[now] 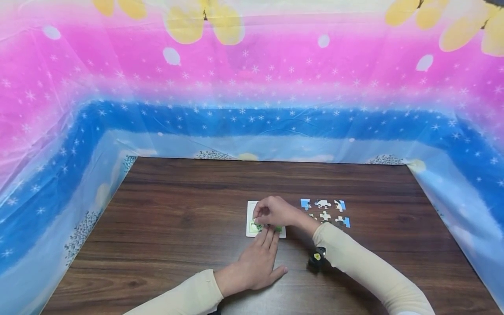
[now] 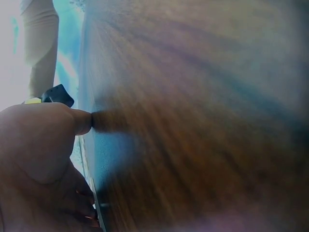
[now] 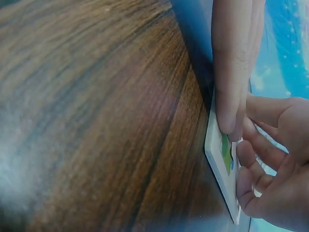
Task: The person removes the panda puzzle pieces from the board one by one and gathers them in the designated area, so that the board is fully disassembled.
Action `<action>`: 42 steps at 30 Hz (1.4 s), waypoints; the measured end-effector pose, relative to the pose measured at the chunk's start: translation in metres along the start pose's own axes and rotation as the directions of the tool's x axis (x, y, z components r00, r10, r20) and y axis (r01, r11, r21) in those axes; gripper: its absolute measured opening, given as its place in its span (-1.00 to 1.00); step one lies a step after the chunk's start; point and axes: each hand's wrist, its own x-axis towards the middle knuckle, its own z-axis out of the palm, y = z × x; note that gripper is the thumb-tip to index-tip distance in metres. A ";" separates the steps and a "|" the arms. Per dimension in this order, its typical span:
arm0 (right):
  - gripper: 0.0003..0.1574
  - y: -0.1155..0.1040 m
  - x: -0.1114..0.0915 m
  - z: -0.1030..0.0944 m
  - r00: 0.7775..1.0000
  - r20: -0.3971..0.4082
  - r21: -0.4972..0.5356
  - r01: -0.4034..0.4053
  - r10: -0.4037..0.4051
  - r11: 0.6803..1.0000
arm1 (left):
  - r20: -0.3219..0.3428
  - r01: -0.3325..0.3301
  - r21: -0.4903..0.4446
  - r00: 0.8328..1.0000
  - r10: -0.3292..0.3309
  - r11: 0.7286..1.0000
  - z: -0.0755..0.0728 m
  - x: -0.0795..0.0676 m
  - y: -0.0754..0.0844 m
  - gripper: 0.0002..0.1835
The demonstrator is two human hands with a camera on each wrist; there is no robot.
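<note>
A white-bordered jigsaw board [image 1: 250, 214] lies on the table, with green printed parts showing between the hands. My left hand [image 1: 257, 264] rests with its straight fingertips on the board's near part, thumb spread out to the side. Over the board's upper left, my right hand [image 1: 277, 212] bends its thumb and fingers together around a small pale puzzle piece [image 1: 256, 222], mostly hidden by the fingertips. In the right wrist view, the right hand [image 3: 277, 159] touches the board [image 3: 219, 166] beside the left fingers [image 3: 229, 96]. The left wrist view shows the left palm [image 2: 36, 150] close up.
Several loose puzzle pieces [image 1: 323, 204] lie in two rows right of the board, some partly behind the right wrist. A dark wooden table [image 1: 177, 201] carries everything. Printed pink and blue cloth [image 1: 252, 118] walls its back and sides. A black wrist device [image 1: 316, 259] hangs under the right forearm.
</note>
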 end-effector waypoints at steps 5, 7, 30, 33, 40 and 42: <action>-0.95 0.003 -0.001 0.000 1.000 0.005 0.073 0.011 -0.011 0.997 | 0.011 0.003 -0.017 1.000 -0.003 1.000 -0.001 0.000 0.000 -0.07; -0.94 0.004 -0.002 -0.001 1.000 -0.001 0.101 0.023 -0.023 0.995 | 0.008 0.005 -0.016 1.000 -0.004 1.000 -0.001 0.000 0.000 -0.07; -0.81 0.034 -0.084 -0.054 0.977 -0.185 0.045 -0.100 0.106 0.994 | -0.049 -0.001 0.047 0.999 0.003 0.999 0.003 0.004 0.000 -0.06; -0.85 0.040 -0.097 -0.056 0.975 -0.186 0.048 -0.116 0.123 0.992 | -0.051 -0.001 0.044 0.999 0.003 0.999 0.002 0.004 -0.001 -0.05; -0.91 0.054 -0.119 -0.053 0.975 -0.162 0.050 -0.144 0.150 0.988 | -0.056 0.000 0.042 0.998 0.002 0.999 0.001 0.005 -0.002 -0.05; -0.91 0.057 -0.124 -0.052 0.975 -0.161 0.050 -0.147 0.153 0.988 | -0.057 -0.001 0.049 0.998 0.004 0.999 0.001 0.006 -0.002 -0.05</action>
